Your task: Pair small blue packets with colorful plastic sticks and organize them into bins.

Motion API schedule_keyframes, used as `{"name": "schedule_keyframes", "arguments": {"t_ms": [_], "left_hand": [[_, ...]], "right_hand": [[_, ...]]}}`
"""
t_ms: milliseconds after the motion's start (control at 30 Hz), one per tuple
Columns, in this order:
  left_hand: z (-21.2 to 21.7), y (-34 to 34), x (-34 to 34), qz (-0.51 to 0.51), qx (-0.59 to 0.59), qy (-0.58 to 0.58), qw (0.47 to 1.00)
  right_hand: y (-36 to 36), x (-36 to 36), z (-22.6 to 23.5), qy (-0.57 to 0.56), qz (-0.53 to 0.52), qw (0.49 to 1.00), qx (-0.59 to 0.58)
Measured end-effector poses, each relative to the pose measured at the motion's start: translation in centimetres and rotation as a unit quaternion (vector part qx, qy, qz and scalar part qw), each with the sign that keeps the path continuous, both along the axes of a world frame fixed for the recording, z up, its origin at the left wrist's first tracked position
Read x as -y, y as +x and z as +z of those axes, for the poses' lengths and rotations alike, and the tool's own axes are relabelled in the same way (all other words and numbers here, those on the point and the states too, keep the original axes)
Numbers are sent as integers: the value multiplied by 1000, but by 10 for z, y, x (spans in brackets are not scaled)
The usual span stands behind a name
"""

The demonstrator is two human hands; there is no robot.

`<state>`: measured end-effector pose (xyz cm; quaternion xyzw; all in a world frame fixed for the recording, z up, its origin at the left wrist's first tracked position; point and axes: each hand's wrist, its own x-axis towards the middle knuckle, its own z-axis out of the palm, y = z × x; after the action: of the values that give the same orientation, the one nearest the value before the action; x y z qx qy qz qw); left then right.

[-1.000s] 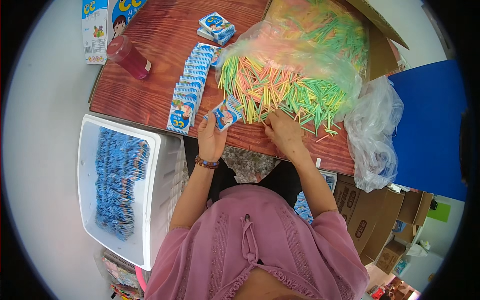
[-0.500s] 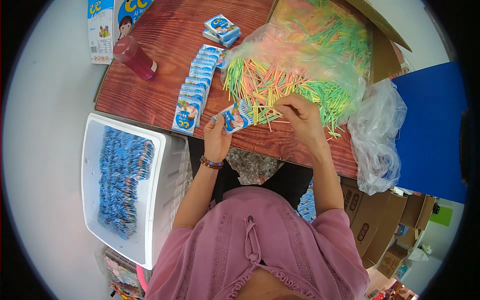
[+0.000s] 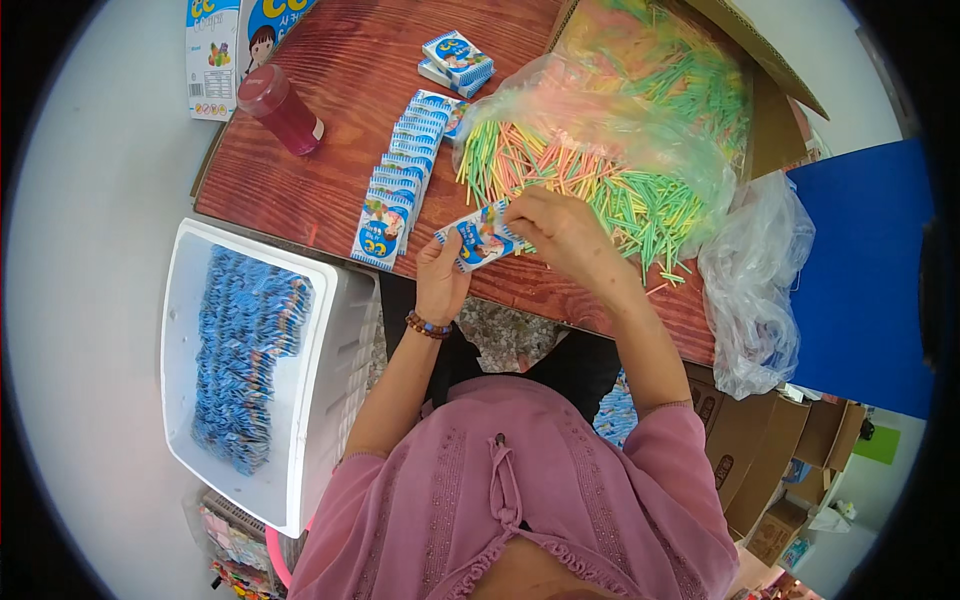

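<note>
My left hand [image 3: 440, 283] pinches one end of a small blue-and-white sachet [image 3: 480, 242] over the table's near edge. At the sachet's other end, my right hand [image 3: 568, 232] has its fingertips pressed together; what they grip is hidden. Just beyond the hands lies a heap of thin pink, yellow and green sticks [image 3: 645, 205], partly under a clear plastic bag [image 3: 600, 130]. An overlapping row of matching sachets [image 3: 383, 215] runs left of my left hand. Behind that row sits a small stack of similar packs [image 3: 458, 65].
A jar with a pink-red body [image 3: 282, 112] lies on the wooden table [image 3: 330, 60]. Left of me stands a white bin [image 3: 312, 350] holding many blue sachets. A crumpled clear bag [image 3: 757, 290] hangs at the right edge, beside a blue panel [image 3: 860, 270]. Cardboard boxes [image 3: 765, 450] stand lower right.
My right hand has moved left to the sachet's end. The thin stick seen between its fingers and the sachet no longer shows. My left hand keeps its hold; the view has shifted slightly.
</note>
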<state>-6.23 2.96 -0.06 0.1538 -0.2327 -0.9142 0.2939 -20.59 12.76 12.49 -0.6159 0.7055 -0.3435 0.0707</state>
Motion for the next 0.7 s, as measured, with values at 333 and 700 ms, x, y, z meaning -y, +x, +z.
{"name": "schedule_keyframes", "arguments": {"t_ms": [333,700], "left_hand": [[0,-1,2,1,-15,27,1000],[4,0,4,-28,-81,45,995]], "right_hand": [[11,-7,-25,-74,-14,996,38],[27,1,-54,13,-164,943,288]]}}
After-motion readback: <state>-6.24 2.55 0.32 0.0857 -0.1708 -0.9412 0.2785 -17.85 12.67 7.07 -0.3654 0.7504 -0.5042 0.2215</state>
